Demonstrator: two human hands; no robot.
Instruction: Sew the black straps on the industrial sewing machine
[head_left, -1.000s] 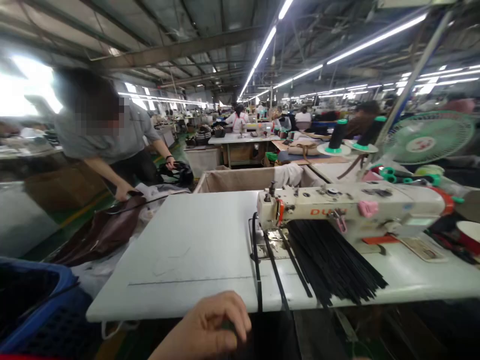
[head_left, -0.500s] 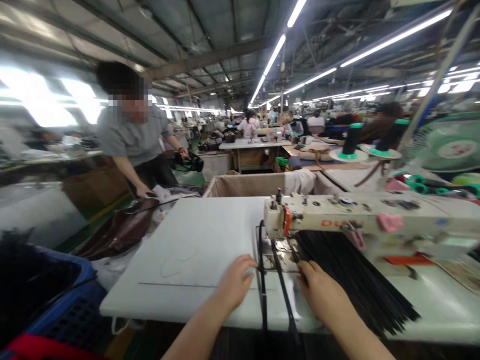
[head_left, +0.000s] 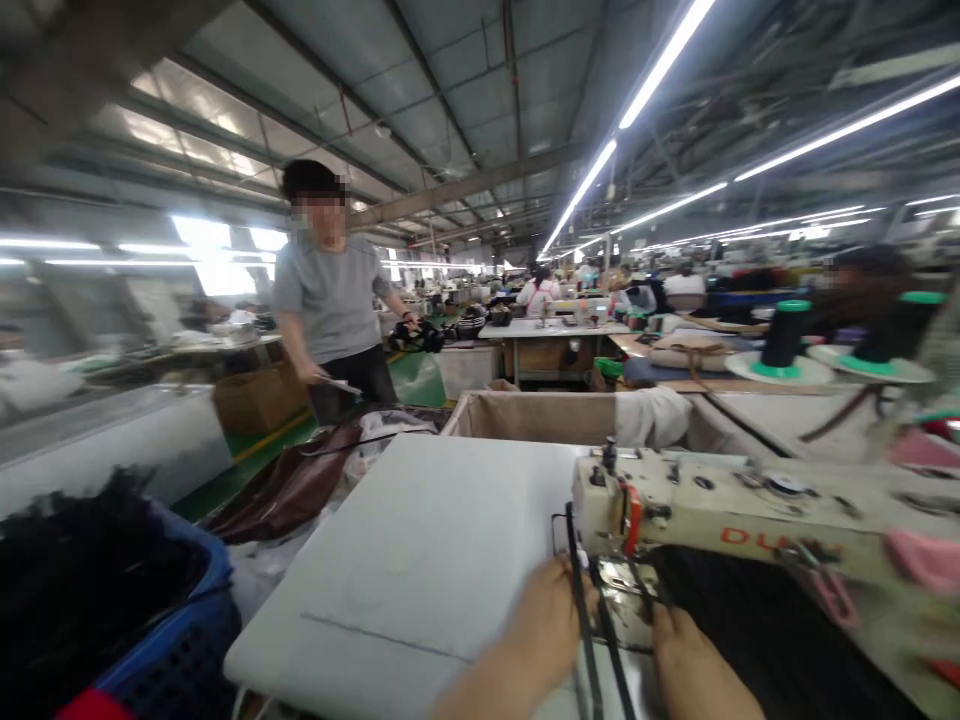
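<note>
My left hand (head_left: pixel 546 622) rests on the white sewing table (head_left: pixel 420 560), its fingers against a narrow black strap (head_left: pixel 583 640) that runs under the needle of the cream sewing machine (head_left: pixel 720 515). Just right of the needle plate, my right hand (head_left: pixel 686 660) lies beside a second black strap (head_left: pixel 616 655). A thick bundle of black straps (head_left: pixel 772 640) fans out under the machine arm, right of my right hand. The picture is blurred, so I cannot see whether the fingers pinch the straps.
A blue crate (head_left: pixel 161 640) of dark material stands at the lower left. Brown leather (head_left: pixel 289 490) lies left of the table. A person in a grey shirt (head_left: pixel 330 300) stands behind it. A fabric-lined bin (head_left: pixel 540 415) sits behind the table, thread cones (head_left: pixel 784 335) to the right.
The view has tilted upward and shifted left. Both my hands have moved forward to the needle area. The person in grey has straightened up from the brown leather.
</note>
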